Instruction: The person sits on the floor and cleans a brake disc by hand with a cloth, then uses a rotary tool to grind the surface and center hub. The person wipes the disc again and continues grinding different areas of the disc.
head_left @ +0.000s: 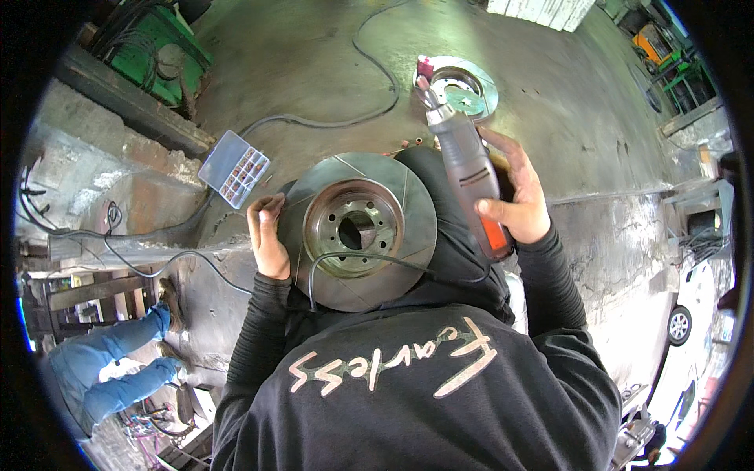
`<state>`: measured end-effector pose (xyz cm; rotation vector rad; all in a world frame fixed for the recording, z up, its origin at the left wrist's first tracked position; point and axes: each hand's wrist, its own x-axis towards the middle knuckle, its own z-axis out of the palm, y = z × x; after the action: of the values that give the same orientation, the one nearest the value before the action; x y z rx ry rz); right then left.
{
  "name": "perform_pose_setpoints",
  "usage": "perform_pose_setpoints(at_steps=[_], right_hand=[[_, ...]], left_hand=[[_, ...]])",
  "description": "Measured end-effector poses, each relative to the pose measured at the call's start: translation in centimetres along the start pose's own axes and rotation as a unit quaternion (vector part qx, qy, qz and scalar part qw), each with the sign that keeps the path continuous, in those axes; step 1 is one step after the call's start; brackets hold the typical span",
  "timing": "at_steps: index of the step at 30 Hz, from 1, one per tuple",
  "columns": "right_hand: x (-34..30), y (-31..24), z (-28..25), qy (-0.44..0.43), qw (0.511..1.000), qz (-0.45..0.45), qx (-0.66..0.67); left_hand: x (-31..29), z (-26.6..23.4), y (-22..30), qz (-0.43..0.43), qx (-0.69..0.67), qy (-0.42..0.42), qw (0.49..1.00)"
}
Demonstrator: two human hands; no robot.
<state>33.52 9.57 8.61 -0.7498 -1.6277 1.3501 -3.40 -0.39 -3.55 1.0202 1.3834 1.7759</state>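
A grey brake disc (pixel 416 196) with a raised hub rests tilted on my lap. My left hand (pixel 269 242) is closed at its left edge, the fingers partly curled out of sight. In my right hand (pixel 526 192) is a grey and orange corded rotary grinder (pixel 469 161), held right of the disc with its metal chuck and bit pointing away from me. The bit is apart from the disc. A black power cord (pixel 377 257) hangs across the disc's lower part.
Ahead on the floor lies a second brake disc (pixel 488 82) beside a small red object (pixel 423 66). An open compartment box (pixel 245 174) of small bits sits at left. A cable (pixel 314 123) snakes over the floor. A person's jeans-clad legs (pixel 118 345) show at lower left.
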Motion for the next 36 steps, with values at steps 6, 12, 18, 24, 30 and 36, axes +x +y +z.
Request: perform_pose_setpoints(at_steps=[6, 12, 18, 24, 30, 36], right_hand=[[-1.7, -0.2, 2.3, -0.038, 0.997, 0.027, 0.067], [-2.8, -0.2, 4.8, -0.105, 0.993, 0.009, 0.058], [-3.4, 0.1, 5.7, -0.189, 0.978, -0.084, 0.021], [-3.4, -0.1, 5.9, -0.216, 0.967, -0.133, 0.021], [-3.3, 0.1, 5.7, -0.222, 0.965, -0.136, 0.021], [-3.4, 0.3, 5.4, -0.221, 0.966, -0.134, 0.001]], left_hand=[[0.5, 3.5, 6.9, -0.010, 0.162, -0.119, 0.979], [-0.5, 8.6, 16.2, 0.009, -0.084, -0.256, 0.963], [-2.0, 9.3, 17.1, 0.046, -0.149, -0.277, 0.948], [-3.1, 9.2, 16.7, 0.066, -0.133, -0.243, 0.958], [-3.3, 8.8, 16.1, 0.060, -0.185, -0.246, 0.950], [-3.0, 9.0, 15.8, 0.078, -0.187, -0.261, 0.944]])
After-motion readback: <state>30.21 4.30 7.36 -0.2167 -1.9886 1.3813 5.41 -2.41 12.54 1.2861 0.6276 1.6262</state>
